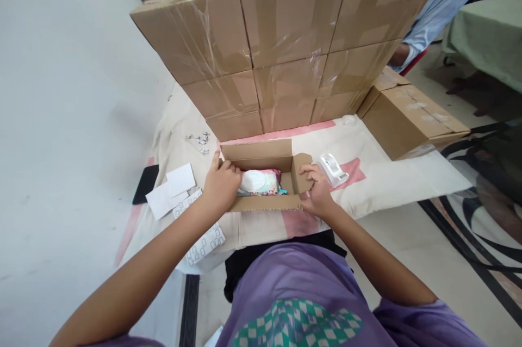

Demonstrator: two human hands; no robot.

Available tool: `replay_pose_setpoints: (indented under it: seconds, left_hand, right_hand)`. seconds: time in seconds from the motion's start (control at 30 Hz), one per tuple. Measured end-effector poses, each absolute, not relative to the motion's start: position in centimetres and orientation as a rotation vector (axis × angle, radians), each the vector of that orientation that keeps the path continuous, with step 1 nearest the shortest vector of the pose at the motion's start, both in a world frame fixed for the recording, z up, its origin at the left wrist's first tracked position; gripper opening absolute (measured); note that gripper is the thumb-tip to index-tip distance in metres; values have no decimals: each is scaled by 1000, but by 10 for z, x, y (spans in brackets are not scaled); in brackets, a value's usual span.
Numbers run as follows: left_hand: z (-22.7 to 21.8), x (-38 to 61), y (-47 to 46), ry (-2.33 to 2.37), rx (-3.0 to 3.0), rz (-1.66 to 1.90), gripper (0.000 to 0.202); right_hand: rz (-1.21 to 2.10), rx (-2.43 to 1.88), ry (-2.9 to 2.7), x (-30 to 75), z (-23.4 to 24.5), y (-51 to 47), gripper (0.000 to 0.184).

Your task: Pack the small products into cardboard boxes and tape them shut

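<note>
An open cardboard box [264, 203] rests on the cloth-covered table in front of me, its flaps raised. Inside lies a colourful soft pack of wet wipes [261, 181] with a white oval lid. My left hand [223, 183] grips the box's left side, the thumb raised at its back corner. On the right, my right hand [317, 190] is closed on the side flap and front corner. Just beyond that hand sits a white tape dispenser [333, 169].
A wall of taped cardboard boxes [281, 42] stands behind. Another carton [416, 113] lies at the right. White papers [171, 192], a black flat object [145, 184] and small silvery bits [200, 140] lie left. A person's blue sleeve [444, 10] shows behind the boxes.
</note>
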State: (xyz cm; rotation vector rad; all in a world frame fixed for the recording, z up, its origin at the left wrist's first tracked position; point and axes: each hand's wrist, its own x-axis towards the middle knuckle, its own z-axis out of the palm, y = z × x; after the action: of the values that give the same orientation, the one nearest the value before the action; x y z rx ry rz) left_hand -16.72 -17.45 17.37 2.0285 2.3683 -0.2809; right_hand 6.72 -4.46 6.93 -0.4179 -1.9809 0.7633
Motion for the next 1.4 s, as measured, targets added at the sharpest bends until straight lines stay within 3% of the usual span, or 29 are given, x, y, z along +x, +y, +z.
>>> replay_pose_setpoints:
  seconds: [0.13,0.23,0.33,0.73,1.1,1.23,1.33,1.4]
  left_hand:
    - [179,-166,-165,2074,2308,-570,33]
    - [181,-164,-143,1938,2209,-740,57]
    - [179,-161,-126,1890,2087,-820,58]
    - [170,-160,-124,1911,2185,-671,56]
    - [172,-157,-124,1800,2318,-571,53]
    - [198,-181,-142,1785,2419,-92,46]
    - [199,-219,-180,2167,2215,572,39]
    - [181,-241,-212,2337,1948,916,46]
  right_hand:
    - [760,-348,-1958,66,68,-44,55]
    - [740,-311,-1922,63,68,-43,63]
    - [727,-319,-1898,62,67,-45,68]
    - [746,-366,-1889,63,62,-51,67]
    - [712,-395,-1849,62,55,-69,83]
    - [768,-384,-1778,69,58,-68,95]
    - [880,-360,-1876,75,62,-62,68]
    - [867,-327,-2001,74,63,-58,44]
